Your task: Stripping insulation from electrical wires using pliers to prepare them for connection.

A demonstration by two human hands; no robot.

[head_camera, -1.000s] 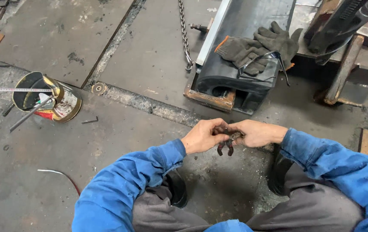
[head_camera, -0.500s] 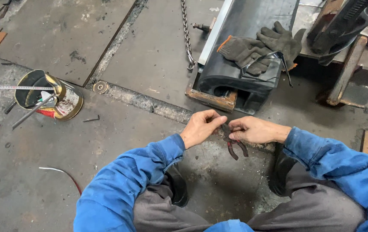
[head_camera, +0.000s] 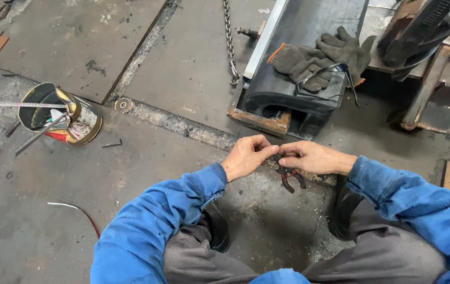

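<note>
At frame centre, the right hand (head_camera: 311,156) grips small dark pliers with red-trimmed handles (head_camera: 289,176), handles hanging downward; the left hand (head_camera: 246,156) pinches something at the pliers' nose, too small to identify. Keep both wrists steady, squeeze the handles evenly, fingertips clear of the nose

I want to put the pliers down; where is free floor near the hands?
Free: floor between the tin can and left hand. Crowded: around the black block with gloves, and beside the chain.
</note>
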